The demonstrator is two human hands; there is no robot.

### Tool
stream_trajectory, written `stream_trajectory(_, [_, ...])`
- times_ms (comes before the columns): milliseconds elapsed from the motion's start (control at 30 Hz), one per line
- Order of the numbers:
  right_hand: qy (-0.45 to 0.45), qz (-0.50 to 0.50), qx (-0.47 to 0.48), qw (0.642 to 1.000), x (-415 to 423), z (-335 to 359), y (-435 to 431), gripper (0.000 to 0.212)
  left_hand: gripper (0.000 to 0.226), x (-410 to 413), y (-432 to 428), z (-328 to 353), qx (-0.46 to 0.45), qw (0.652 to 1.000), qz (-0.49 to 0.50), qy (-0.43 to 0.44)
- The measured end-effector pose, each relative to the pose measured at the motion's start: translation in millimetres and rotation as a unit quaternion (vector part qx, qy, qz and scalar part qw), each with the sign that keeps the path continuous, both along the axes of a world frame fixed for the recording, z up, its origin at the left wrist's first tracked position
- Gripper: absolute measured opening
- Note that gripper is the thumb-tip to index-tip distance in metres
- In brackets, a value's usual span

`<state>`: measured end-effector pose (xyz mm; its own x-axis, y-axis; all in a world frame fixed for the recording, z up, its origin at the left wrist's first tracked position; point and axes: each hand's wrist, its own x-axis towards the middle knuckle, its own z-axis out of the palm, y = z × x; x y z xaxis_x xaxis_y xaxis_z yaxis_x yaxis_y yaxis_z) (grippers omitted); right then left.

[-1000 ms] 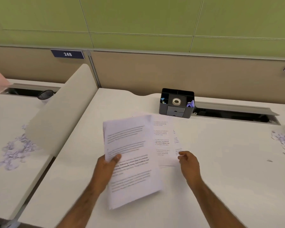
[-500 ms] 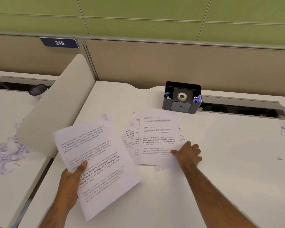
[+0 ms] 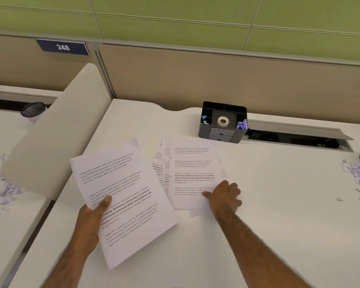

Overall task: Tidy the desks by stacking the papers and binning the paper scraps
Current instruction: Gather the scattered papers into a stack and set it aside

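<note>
Left hand (image 3: 92, 219) at lower left gripping a tilted sheaf of papers (image 3: 121, 200), thumb on top. Right hand (image 3: 224, 196) at centre, fingers bent, pressing the loose pile (image 3: 191, 169), lower right corner.

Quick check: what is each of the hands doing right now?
Left hand: closed on a printed sheet, thumb on top.
Right hand: open, resting on the loose paper pile, gripping nothing.

Bright, even light with only faint shadows — the desk organizer (image 3: 222, 122) is sharp, while the wall lines above it bow from wide-angle distortion.
</note>
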<state>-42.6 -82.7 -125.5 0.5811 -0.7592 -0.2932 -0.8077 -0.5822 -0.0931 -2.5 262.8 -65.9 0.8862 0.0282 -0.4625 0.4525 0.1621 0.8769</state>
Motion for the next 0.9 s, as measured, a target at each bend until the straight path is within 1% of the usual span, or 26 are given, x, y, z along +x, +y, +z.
stream_trajectory(133, [0.002,0.013,0.006,1.000,6,4,4,0.068,0.025,-1,-2,0,0.007,1.000,-0.005,0.000])
stream_trajectory(233, [-0.017,0.005,0.050,0.999,7,5,6,0.062,0.026,-1,-8,0,0.005,1.000,-0.009,-0.002])
stream_trajectory(333, [-0.056,-0.003,0.092,0.994,4,5,8,0.055,0.028,-3,-13,0,0.003,1.000,-0.020,-0.003])
stream_trajectory(433, [-0.111,-0.033,0.101,0.988,-1,5,4,0.045,0.024,-4,-15,2,0.006,1.000,-0.023,-0.004])
stream_trajectory(500, [-0.143,-0.057,0.115,0.981,-3,6,-3,0.033,0.022,-4,-13,1,0.013,1.000,-0.025,-0.001])
stream_trajectory(567, [-0.154,-0.080,0.142,0.974,-6,5,-13,0.022,0.022,-3,-10,0,0.019,0.999,-0.025,0.003])
stream_trajectory(633, [-0.169,-0.114,0.191,0.960,-11,1,-23,0.017,0.021,-4,-9,-4,0.021,0.999,-0.025,0.008])
stream_trajectory(667, [-0.188,-0.140,0.222,0.946,-15,-2,-28,0.014,0.022,-4,-9,-5,0.020,0.999,-0.025,0.011])
stream_trajectory(700, [-0.215,-0.178,0.258,0.925,-18,-3,-33,0.009,0.024,-4,-10,-5,0.018,0.999,-0.027,0.014])
stream_trajectory(733, [-0.252,-0.225,0.307,0.890,-22,-4,-38,0.007,0.027,-4,-11,-5,0.017,0.999,-0.031,0.015])
stream_trajectory(800, [-0.321,-0.329,0.415,0.785,-32,4,-45,0.015,0.030,-4,-12,-5,0.016,0.999,-0.040,0.018])
stream_trajectory(833, [-0.345,-0.359,0.451,0.741,-40,12,-48,0.017,0.029,-3,-13,-5,0.016,0.999,-0.042,0.021])
stream_trajectory(900, [-0.386,-0.368,0.488,0.691,-57,29,-55,0.016,0.026,-2,-14,-7,0.013,0.998,-0.046,0.029])
